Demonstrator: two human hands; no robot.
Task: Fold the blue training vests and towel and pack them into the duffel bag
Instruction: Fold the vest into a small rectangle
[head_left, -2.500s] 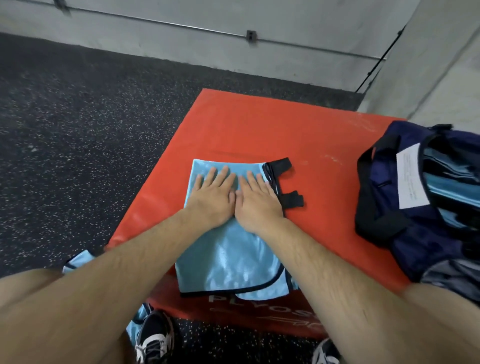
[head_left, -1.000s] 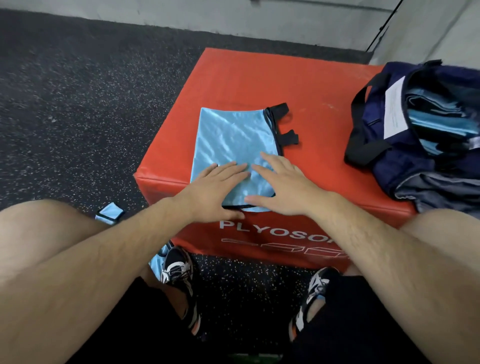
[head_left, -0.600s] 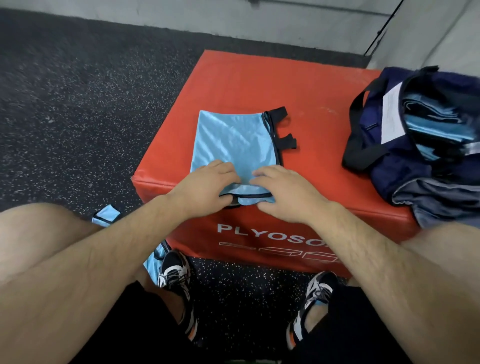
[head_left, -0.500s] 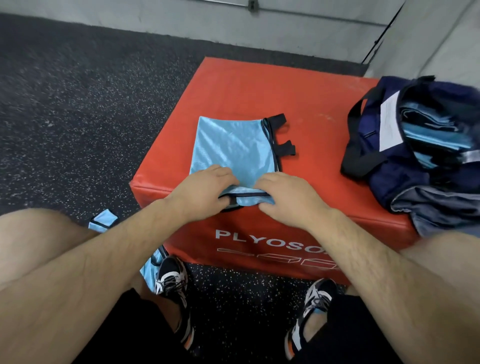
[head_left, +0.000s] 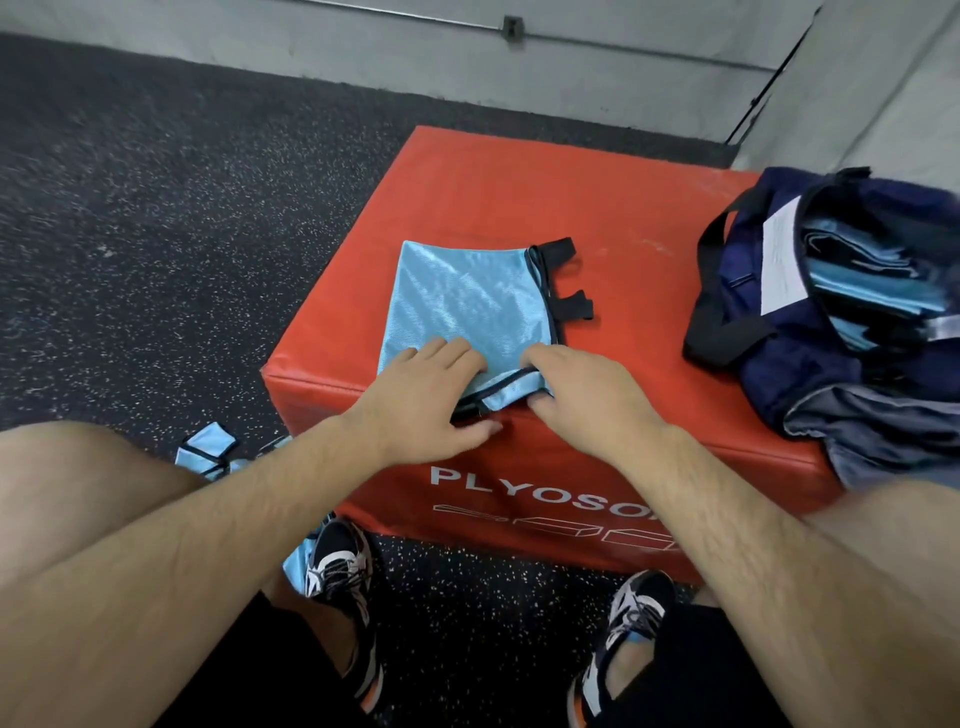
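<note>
A light blue training vest (head_left: 467, 299) with black trim lies folded on the red plyo box (head_left: 623, 208), its black straps poking out on the right. My left hand (head_left: 421, 395) and my right hand (head_left: 582, 392) both pinch its near edge at the box's front lip, fingers curled over the fabric. The navy duffel bag (head_left: 779, 332) stands open on the box's right side with folded blue fabric (head_left: 857, 280) inside. A grey towel-like cloth (head_left: 883, 431) lies against the bag's near side.
More blue vest fabric (head_left: 208, 452) lies on the dark speckled floor by my left leg and shoe. A white paper tag (head_left: 782, 260) sits on the bag. Grey concrete walls run behind and to the right of the box.
Both hands slid from flat on the vest's middle down to its near edge and curled onto it, lifting the hem slightly. The camera view shifted back.
</note>
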